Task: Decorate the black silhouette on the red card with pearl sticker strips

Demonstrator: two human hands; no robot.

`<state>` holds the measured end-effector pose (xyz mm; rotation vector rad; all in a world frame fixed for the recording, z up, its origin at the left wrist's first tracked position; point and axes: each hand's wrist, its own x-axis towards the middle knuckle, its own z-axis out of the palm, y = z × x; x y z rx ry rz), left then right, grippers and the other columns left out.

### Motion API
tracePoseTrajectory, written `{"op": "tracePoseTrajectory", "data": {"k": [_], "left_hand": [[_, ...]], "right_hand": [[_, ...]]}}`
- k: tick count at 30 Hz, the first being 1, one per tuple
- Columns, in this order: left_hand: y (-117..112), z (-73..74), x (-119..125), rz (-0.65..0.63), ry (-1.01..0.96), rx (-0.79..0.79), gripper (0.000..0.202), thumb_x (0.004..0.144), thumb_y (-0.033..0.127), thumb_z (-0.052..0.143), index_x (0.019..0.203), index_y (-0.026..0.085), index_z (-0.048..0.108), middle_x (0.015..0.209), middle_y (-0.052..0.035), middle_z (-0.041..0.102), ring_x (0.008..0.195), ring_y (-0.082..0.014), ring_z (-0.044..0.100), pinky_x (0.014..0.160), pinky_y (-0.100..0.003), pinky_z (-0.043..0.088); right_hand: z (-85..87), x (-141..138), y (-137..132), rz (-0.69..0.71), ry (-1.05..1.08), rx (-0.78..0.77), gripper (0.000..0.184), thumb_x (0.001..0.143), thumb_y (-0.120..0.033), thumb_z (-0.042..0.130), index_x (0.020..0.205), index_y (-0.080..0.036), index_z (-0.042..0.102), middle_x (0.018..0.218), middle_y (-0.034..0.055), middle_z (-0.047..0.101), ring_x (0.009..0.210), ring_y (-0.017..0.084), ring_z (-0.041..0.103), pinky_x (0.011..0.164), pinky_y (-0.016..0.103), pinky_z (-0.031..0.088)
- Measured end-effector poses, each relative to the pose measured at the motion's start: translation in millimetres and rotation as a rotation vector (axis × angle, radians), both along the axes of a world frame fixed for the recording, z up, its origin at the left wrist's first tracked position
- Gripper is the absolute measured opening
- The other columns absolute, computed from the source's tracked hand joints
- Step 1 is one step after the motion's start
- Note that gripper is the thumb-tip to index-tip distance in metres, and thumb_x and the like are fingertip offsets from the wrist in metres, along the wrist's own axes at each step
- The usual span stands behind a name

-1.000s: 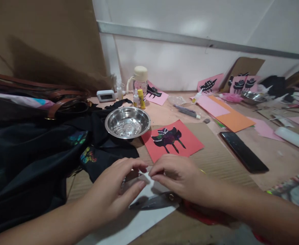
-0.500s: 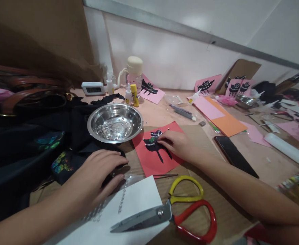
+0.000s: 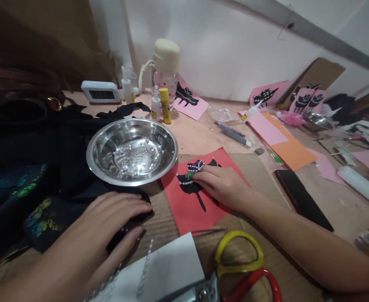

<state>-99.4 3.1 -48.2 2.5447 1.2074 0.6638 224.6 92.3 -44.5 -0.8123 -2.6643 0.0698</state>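
Note:
A black ship-like cut-out (image 3: 189, 188), trimmed with white beads and a green and purple patch, lies on a red sheet of paper (image 3: 184, 214). My right hand (image 3: 223, 184) rests on the cut-out, its fingertips pressed together against the beaded part; anything small between them is hidden. My left hand (image 3: 115, 226) lies with fingers stretched over dark material, thumb apart. Above it stands a steel bowl (image 3: 91, 161) holding small shiny beads. Strips of pearl beads (image 3: 145, 268) cross a white sheet (image 3: 168, 268) near my left thumb.
Scissors (image 3: 239, 253) with yellow and red handles lie in front, a thin dark tool (image 3: 208, 231) beyond them. A phone (image 3: 302, 199) is to the right. At the back stand glue bottles (image 3: 155, 107), a glue stick (image 3: 164, 107) and a cream-lidded bottle (image 3: 166, 56). Dark fabric fills the left.
The view has shifted closer, so the bowl looks larger and the scissors sit lower. My right fingertips remain at the beaded cut-out, and my left hand stays by the bowl.

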Motion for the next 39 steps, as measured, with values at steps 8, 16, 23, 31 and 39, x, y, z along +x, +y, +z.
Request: {"op": "tracePoseTrajectory", "data": {"k": [8, 16, 23, 31, 39], "left_hand": [[0.2, -0.4, 1.8, -0.003, 0.021, 0.018, 0.035, 0.093, 0.026, 0.053, 0.128, 0.032, 0.053, 0.122, 0.0018, 0.069, 0.112, -0.0188, 0.063, 0.096, -0.033, 0.051], [-1.2, -1.1, -2.5, -0.008, 0.042, 0.010, 0.038, 0.093, 0.026, 0.055, 0.130, 0.032, 0.051, 0.123, 0.0010, 0.069, 0.114, -0.0199, 0.063, 0.096, -0.035, 0.052], [-2.9, -1.7, -1.5, -0.006, 0.020, 0.029, 0.036, 0.093, 0.026, 0.054, 0.129, 0.032, 0.052, 0.123, 0.0022, 0.069, 0.115, -0.0178, 0.063, 0.098, -0.032, 0.052], [-1.5, -1.0, 0.6, 0.011, -0.004, 0.038, 0.034, 0.093, 0.026, 0.054, 0.126, 0.031, 0.054, 0.121, 0.0025, 0.070, 0.112, -0.0169, 0.064, 0.096, -0.029, 0.053], [-1.4, 0.4, 0.1, 0.001, 0.005, 0.013, 0.036, 0.092, 0.027, 0.056, 0.128, 0.032, 0.055, 0.123, 0.0021, 0.069, 0.113, -0.0179, 0.064, 0.097, -0.030, 0.052]], "right_hand": [[7.0, 1.5, -0.3, 0.079, -0.063, 0.105, 0.023, 0.104, -0.013, 0.043, 0.104, -0.014, 0.066, 0.099, 0.0125, 0.073, 0.081, 0.020, 0.070, 0.065, 0.029, 0.054], [7.6, 5.1, -1.5, 0.116, -0.007, 0.052, 0.021, 0.101, -0.009, 0.047, 0.111, -0.010, 0.065, 0.102, 0.0150, 0.073, 0.089, 0.023, 0.071, 0.071, 0.034, 0.059], [6.4, 6.0, 0.6, 0.029, 0.220, -0.140, 0.017, 0.096, -0.011, 0.056, 0.108, -0.016, 0.068, 0.098, 0.0092, 0.074, 0.089, 0.018, 0.070, 0.078, 0.031, 0.060], [6.6, 6.7, -0.3, 0.081, 0.184, -0.099, 0.018, 0.095, -0.010, 0.057, 0.104, -0.013, 0.072, 0.095, 0.0120, 0.070, 0.085, 0.019, 0.067, 0.073, 0.031, 0.058], [9.3, 7.5, -5.5, 0.090, -0.050, 0.033, 0.020, 0.097, -0.013, 0.054, 0.110, -0.010, 0.070, 0.100, 0.0154, 0.070, 0.087, 0.024, 0.068, 0.073, 0.036, 0.058]]}}
